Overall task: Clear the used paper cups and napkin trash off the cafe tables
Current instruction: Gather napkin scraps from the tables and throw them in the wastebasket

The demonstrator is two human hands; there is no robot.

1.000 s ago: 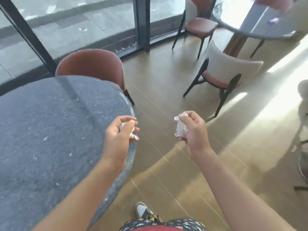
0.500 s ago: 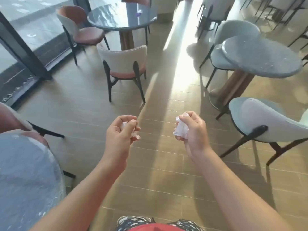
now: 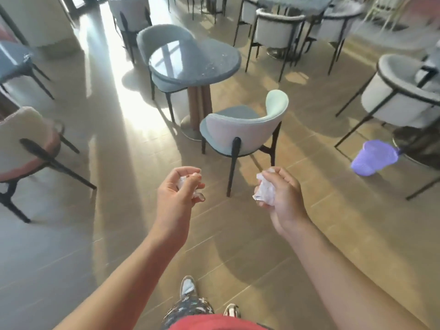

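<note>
Two napkin wads are off the desks, by my reckoning. My left hand (image 3: 177, 194) curls round a small wad (image 3: 182, 182) and my right hand (image 3: 283, 194) grips a bigger wad (image 3: 265, 190), both over the floor. The desk (image 3: 195, 60) ahead shows pale specks, and I make out no cup. Binning these remains, probably in the purple basket (image 3: 375, 158) to my right.

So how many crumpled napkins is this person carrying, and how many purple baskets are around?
Crumpled napkins: 2, the left napkin in the left hand, the right napkin in the right hand.
Purple basket: 1.
Total: 3.
</note>
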